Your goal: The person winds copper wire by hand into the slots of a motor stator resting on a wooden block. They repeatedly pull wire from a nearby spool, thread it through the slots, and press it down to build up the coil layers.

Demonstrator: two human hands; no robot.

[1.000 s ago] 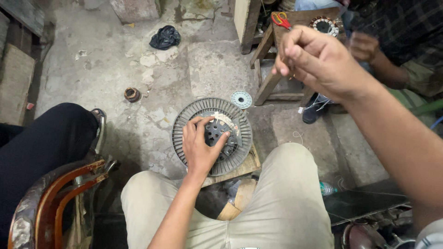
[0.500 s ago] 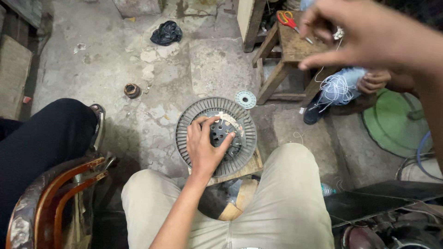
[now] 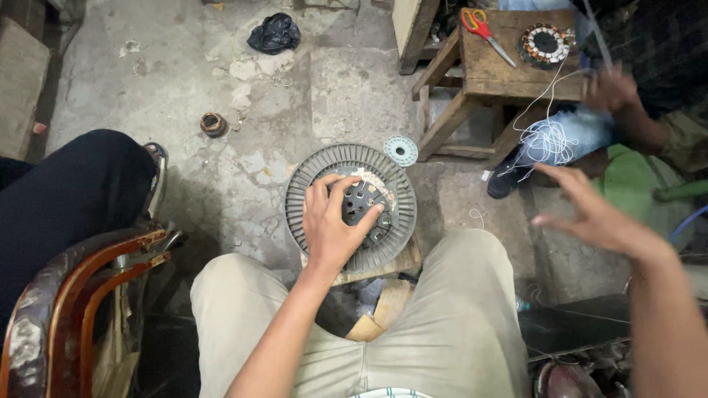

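One round, ribbed grey motor housing (image 3: 351,208) sits on a wood block (image 3: 383,264) just in front of my knees. It looks heavy, stiff metal, best gripped by the rim or hub. My left hand (image 3: 330,225) lies spread over its centre, fingers (image 3: 319,193) pressing, not clenched. My right hand (image 3: 590,214) hovers well apart, fingers loose, holding nothing.

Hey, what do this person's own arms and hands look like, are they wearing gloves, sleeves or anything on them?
Both are bare: the left hand and right hand have no gloves, rings or watch showing, and both forearms are uncovered with no sleeve in view. Light khaki trousers cover the legs below them.
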